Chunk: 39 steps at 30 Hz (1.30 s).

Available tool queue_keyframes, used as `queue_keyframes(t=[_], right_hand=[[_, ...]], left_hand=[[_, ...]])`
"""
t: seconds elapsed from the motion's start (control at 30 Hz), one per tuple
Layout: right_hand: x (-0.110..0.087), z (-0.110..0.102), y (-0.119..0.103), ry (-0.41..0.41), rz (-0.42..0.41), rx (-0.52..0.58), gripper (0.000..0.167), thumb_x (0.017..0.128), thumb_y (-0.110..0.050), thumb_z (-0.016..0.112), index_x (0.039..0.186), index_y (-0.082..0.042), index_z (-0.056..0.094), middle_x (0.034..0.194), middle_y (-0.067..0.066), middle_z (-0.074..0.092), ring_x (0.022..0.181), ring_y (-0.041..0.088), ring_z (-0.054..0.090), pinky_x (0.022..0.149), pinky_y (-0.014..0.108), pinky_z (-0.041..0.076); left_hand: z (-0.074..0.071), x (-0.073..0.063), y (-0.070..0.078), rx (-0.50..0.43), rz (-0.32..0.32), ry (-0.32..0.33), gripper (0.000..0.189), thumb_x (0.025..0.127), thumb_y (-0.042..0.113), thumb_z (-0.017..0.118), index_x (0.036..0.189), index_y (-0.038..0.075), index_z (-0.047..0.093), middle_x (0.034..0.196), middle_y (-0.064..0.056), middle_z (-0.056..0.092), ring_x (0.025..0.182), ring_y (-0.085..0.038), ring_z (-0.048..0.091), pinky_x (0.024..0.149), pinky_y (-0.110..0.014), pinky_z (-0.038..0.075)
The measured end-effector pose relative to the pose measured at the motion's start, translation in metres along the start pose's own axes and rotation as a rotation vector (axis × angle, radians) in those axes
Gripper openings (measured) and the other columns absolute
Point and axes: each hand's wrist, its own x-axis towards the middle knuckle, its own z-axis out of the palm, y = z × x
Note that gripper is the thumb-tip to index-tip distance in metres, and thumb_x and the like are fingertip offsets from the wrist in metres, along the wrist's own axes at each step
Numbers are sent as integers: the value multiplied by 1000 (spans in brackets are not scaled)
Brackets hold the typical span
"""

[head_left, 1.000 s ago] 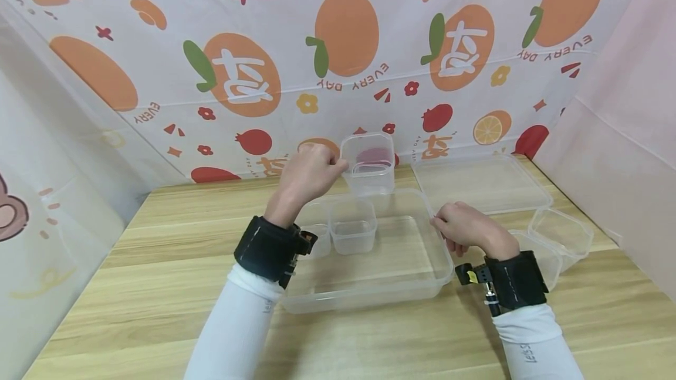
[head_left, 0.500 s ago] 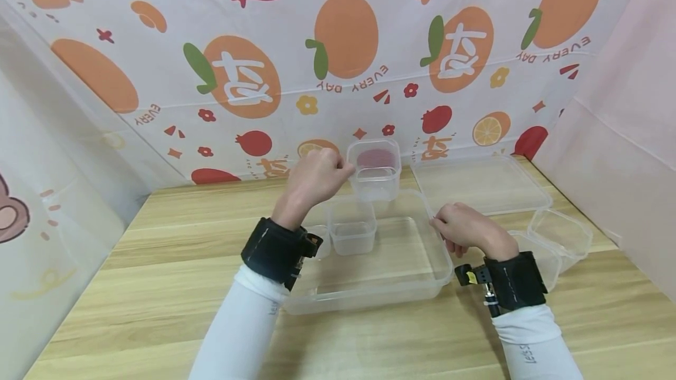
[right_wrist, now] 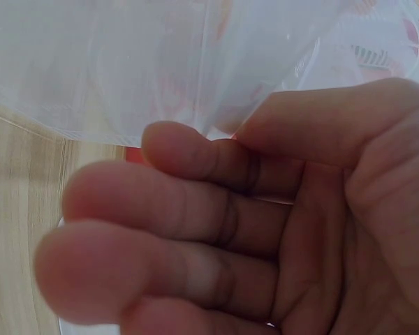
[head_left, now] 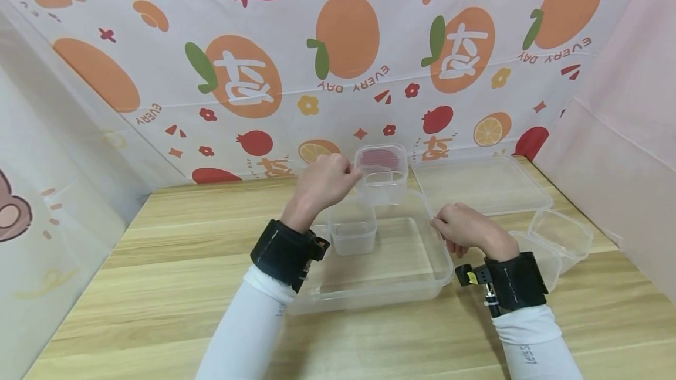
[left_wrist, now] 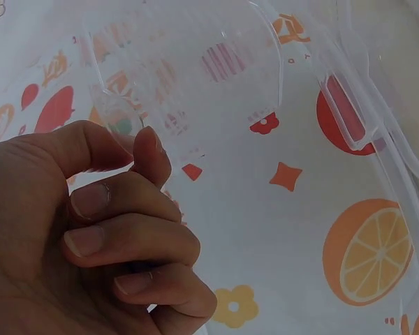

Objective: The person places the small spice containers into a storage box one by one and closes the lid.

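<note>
Cup point(head_left: 382, 185): where is it, and how is it held?

At the left hand's point(head_left: 327, 182) fingertips, to their right, by the far side of the box point(head_left: 369, 299); whether it touches the box cannot be told. Thumb and forefinger pinch its edge; the remaining fingers curl, holding nothing.

Why by the edge alone?

Probably to leave its walls and base clear of fingers, useful beside a neighbour: a seated cup point(head_left: 352, 242) stands inside the box, just nearer the person than the left hand's fingertips.

And the right hand point(head_left: 466, 228)?

Narrow, thumb and forefinger pinching the box's right rim. The hold presumably steadies the box, a light thing that a nudge could slide.

What lies around that hand?

To its right, loose cups point(head_left: 562, 234), likely kept within easy reach. Beyond it, the lid point(head_left: 480, 186), flat on the table point(head_left: 158, 286); its place there leaves the box's top uncovered.
</note>
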Motion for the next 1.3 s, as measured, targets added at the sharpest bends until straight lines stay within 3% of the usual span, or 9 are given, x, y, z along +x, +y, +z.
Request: queue_keyframes(t=[0.9,1.3], right_hand=[[2,1,4,4,-12,-11,37,103,-14,45,71,-2,59,51,1,55,42,12,56,47,28,50],[2,0,5,2,-10,-14,35,103,-15,46,72,-3,60,53,2,55,42,12,56,47,27,50]], left_hand=[[20,2,5,-21,14,-40,41,97,17,49,56,11,51,56,-1,35,48,-17,35,45,-25,24],[34,2,7,19,-7,-69,41,97,17,49,56,11,48,54,0,33,46,-15,32,44,-25,23]])
